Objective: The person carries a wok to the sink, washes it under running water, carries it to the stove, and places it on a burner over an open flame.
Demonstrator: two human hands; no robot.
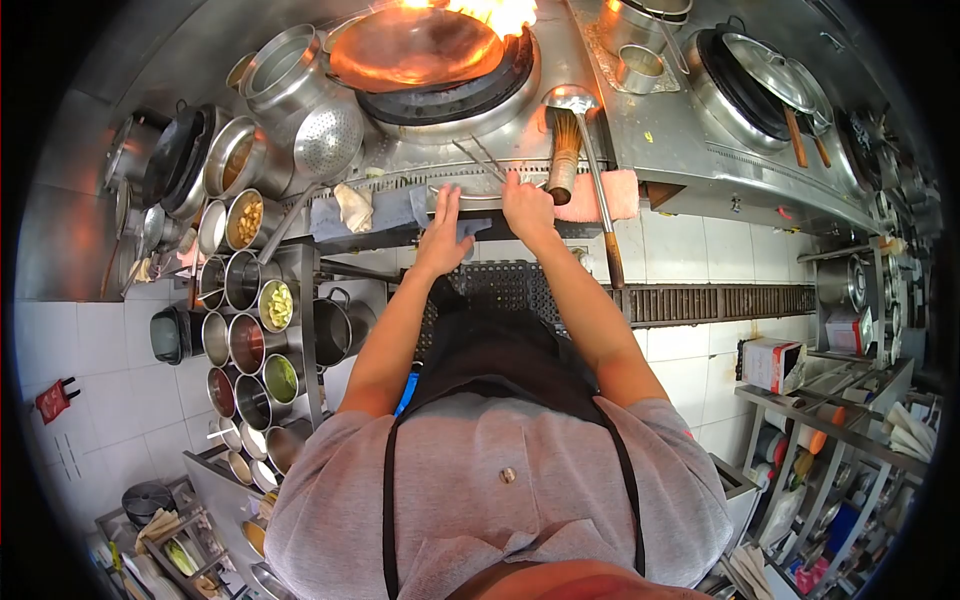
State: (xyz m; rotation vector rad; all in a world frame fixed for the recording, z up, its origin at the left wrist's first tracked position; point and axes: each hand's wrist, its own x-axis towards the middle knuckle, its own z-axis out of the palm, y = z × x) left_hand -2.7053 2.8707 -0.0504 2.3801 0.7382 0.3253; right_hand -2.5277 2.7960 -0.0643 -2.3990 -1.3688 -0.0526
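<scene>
My left hand [443,236] reaches the stove's front edge with its fingers stretched out, beside a blue-grey cloth [395,212]. My right hand [528,208] is closed at the same edge. Two thin dark sticks [478,157] stick out from its fingers toward the upper left; their kind is unclear. Right of that hand stand a bamboo wok brush [564,165] and a long-handled ladle [597,165] lying across a pink towel [612,196]. Beyond both hands, a wok [415,47] is tilted over the burner [455,95], with flames at its far rim.
A perforated skimmer [328,140] lies left of the burner, near a crumpled pale cloth [354,207]. Several metal pots of ingredients, one with yellow-green pieces [277,304], line the left side. A lidded wok [765,75] sits on the right burner. A floor grate [720,303] runs to the right.
</scene>
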